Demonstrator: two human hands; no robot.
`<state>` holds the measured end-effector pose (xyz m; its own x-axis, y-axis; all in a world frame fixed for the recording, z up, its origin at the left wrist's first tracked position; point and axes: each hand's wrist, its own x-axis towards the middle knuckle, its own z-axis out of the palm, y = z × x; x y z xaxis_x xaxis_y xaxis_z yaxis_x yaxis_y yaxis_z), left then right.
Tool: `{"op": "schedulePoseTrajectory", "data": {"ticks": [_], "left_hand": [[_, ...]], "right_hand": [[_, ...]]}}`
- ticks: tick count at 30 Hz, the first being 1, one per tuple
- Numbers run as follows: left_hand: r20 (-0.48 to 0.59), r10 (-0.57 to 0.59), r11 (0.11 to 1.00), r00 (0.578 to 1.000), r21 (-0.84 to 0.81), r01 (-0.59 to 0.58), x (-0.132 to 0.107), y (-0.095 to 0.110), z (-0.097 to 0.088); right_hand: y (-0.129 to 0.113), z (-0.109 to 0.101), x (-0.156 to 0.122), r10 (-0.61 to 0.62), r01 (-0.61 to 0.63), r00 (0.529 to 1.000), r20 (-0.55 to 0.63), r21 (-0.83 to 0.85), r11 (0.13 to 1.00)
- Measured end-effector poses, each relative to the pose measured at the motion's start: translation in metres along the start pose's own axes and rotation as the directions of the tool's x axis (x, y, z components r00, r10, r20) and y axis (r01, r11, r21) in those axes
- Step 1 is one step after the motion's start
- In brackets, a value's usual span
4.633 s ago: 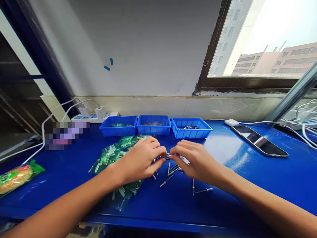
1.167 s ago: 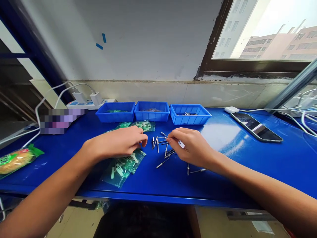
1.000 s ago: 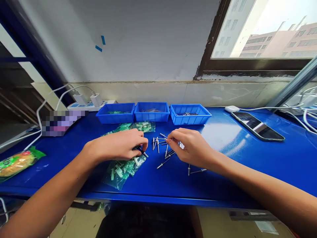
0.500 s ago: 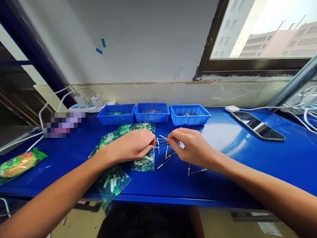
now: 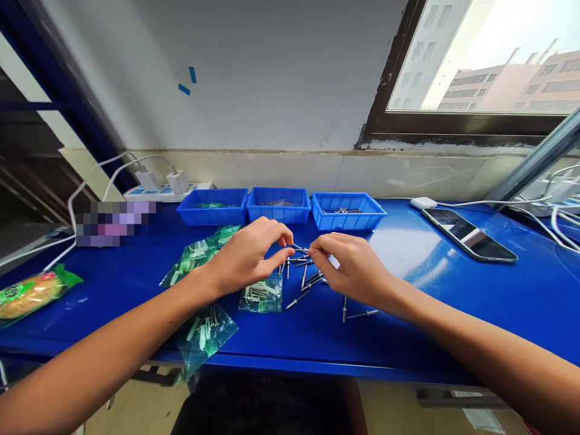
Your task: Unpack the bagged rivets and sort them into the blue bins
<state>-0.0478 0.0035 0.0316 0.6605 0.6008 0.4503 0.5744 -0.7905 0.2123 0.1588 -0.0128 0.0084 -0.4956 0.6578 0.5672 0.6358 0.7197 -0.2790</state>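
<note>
My right hand (image 5: 347, 260) pinches a blind rivet (image 5: 299, 248) between thumb and fingertips. The thumb and forefinger of my left hand (image 5: 254, 254) close on the other end of the same rivet, just above the blue table. Below both hands lies a loose scatter of silvery blind rivets (image 5: 312, 280), with a couple more (image 5: 362, 313) nearer the front edge, under my right wrist. A small clear green bag (image 5: 261, 295) of screws and white plugs lies under my left hand. My left forearm partly covers other such bags (image 5: 206, 332).
Three blue bins stand along the back: the left bin (image 5: 212, 215), the middle bin (image 5: 278, 212) and the right bin (image 5: 348, 222), which holds rivets. A phone (image 5: 469, 234) lies right, wrapped bread (image 5: 34, 296) left. A power strip (image 5: 199, 190) with chargers sits behind.
My left hand has lifted and turned, bringing its thumb and forefinger up to the rivet in my right hand. The right hand has barely moved. The view has shifted slightly.
</note>
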Motion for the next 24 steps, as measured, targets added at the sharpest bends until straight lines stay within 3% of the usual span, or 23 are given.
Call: {"op": "schedulePoseTrajectory", "data": {"ticks": [10, 19, 24], "left_hand": [[-0.031, 0.067, 0.997, 0.997, -0.027, -0.068, 0.0002, 0.0035, 0.0019], [0.023, 0.039, 0.999, 0.999, -0.031, -0.038, 0.0006, 0.0046, 0.0018], [0.007, 0.057, 0.997, 0.998, -0.045, -0.057, -0.0006, 0.0025, 0.0057]], "right_hand": [[-0.0018, 0.0007, -0.0011, -0.043, 0.043, 0.999, 0.011, -0.004, 0.999], [-0.0008, 0.0015, -0.0001, 0.028, -0.028, 0.999, 0.018, -0.006, 1.0], [0.0033, 0.0023, -0.0001, -0.008, 0.009, 1.0, 0.02, -0.017, 1.0]]}}
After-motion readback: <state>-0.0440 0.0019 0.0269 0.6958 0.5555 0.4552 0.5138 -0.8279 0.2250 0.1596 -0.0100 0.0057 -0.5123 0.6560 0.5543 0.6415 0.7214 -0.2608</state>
